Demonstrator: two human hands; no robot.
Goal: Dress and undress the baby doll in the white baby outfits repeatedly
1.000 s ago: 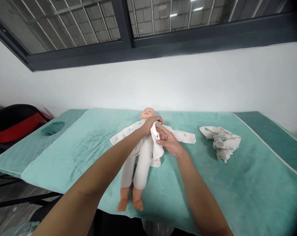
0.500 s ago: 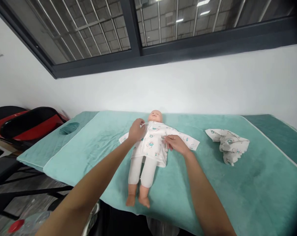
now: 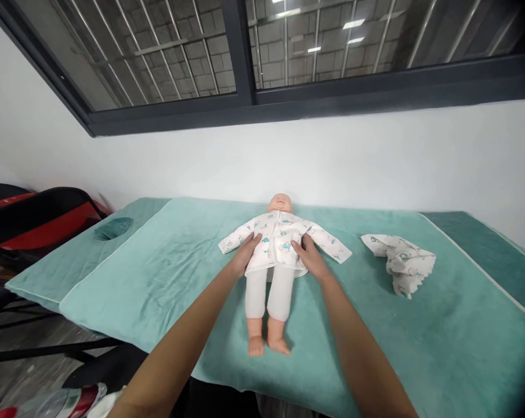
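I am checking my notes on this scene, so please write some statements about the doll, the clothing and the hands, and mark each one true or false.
1. The doll lies face up on the green-covered table. True.
2. The left hand is on the doll's feet. False: it is at one side of the printed jacket.
3. The right hand is at the jacket's other side. True.
4. The crumpled printed cloth lies under the doll. False: it lies apart, nearer the right hand.
5. The doll wears socks. False: its feet are bare.

Soft light, window (image 3: 271, 64) glare (small patches)
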